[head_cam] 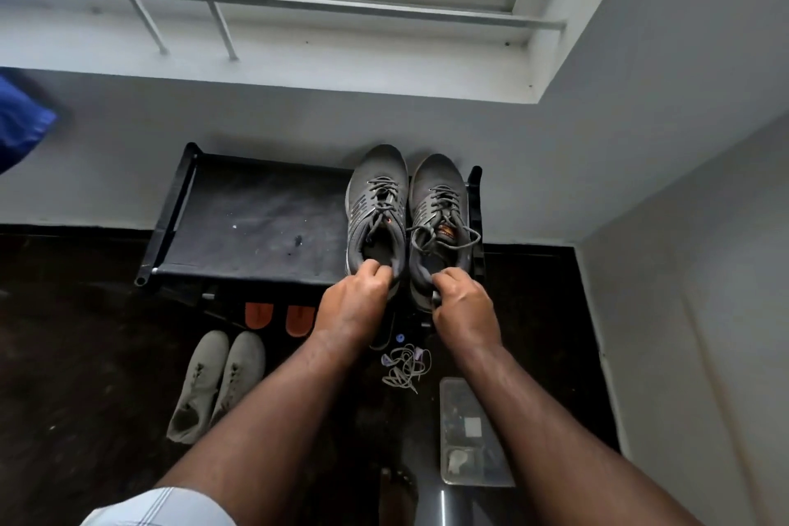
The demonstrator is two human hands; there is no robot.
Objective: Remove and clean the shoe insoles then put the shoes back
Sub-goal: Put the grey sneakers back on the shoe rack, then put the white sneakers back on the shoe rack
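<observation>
Both hands, left (356, 299) and right (463, 303), grip grey sneakers (435, 201) by their heels on the rack (256, 222), best lifted level together

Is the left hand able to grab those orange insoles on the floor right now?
Probably not yet. The left hand is busy gripping the heel of the left grey sneaker on the rack. The orange insoles lie uncovered just below, so letting go would free the way.
</observation>
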